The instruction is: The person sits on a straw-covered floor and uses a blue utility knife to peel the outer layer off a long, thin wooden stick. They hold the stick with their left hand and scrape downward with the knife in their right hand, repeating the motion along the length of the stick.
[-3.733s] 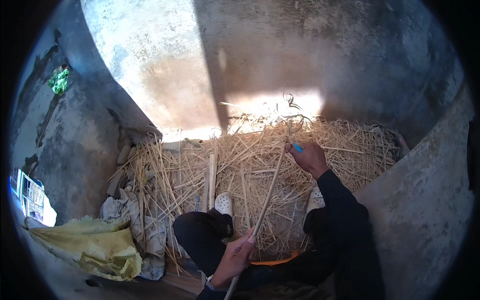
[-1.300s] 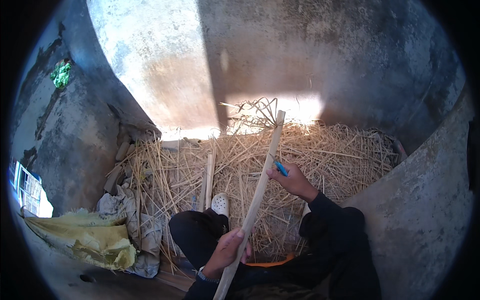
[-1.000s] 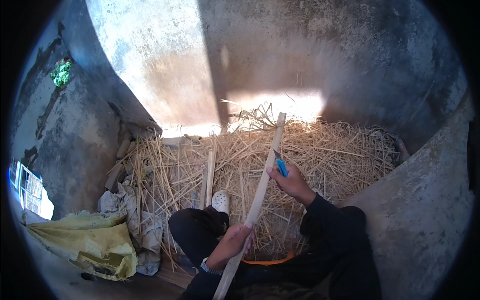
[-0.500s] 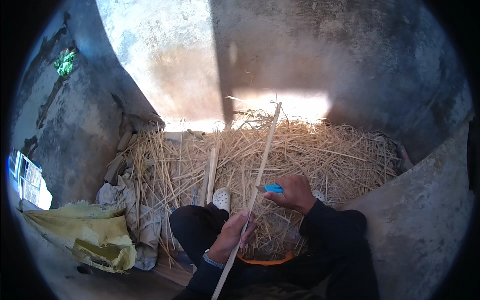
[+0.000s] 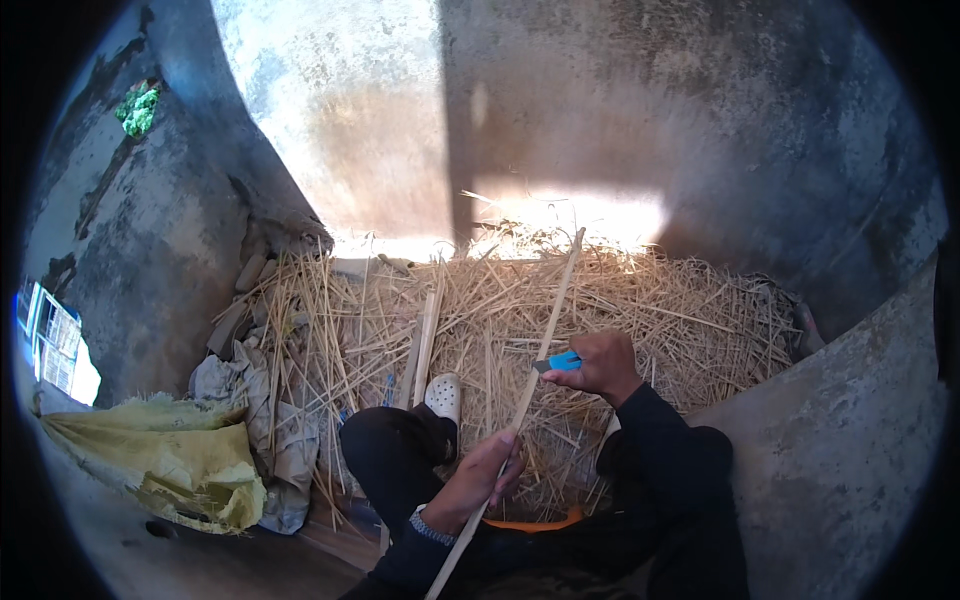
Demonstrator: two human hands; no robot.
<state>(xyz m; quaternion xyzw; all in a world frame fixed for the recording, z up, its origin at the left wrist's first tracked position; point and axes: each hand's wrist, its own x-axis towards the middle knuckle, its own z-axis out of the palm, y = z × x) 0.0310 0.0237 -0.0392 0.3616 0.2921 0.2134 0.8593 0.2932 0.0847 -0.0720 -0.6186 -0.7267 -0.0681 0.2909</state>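
Note:
A long, pale strip of split wood or bamboo (image 5: 556, 306) slants from near my body up toward the far wall. Around its lower part my left hand (image 5: 484, 474) is closed, with a bracelet on the wrist. My right hand (image 5: 604, 366) grips the blue handle of a utility knife (image 5: 564, 361). The knife's dark blade meets the strip's right side, a little farther out than my left hand. Whether the edge bites into the strip is too small to tell.
Dry straw and thin shavings (image 5: 660, 310) cover the floor up to the wall. Two upright strips (image 5: 427, 345) stand left of centre, near my white clog (image 5: 442, 396). A torn yellow sack (image 5: 160, 450) lies left. A concrete ledge (image 5: 840, 430) rises at right.
My right hand and the knife have moved slightly up and right along the strip. The strip's far end has swung a little right and lower, with my left hand still around it.

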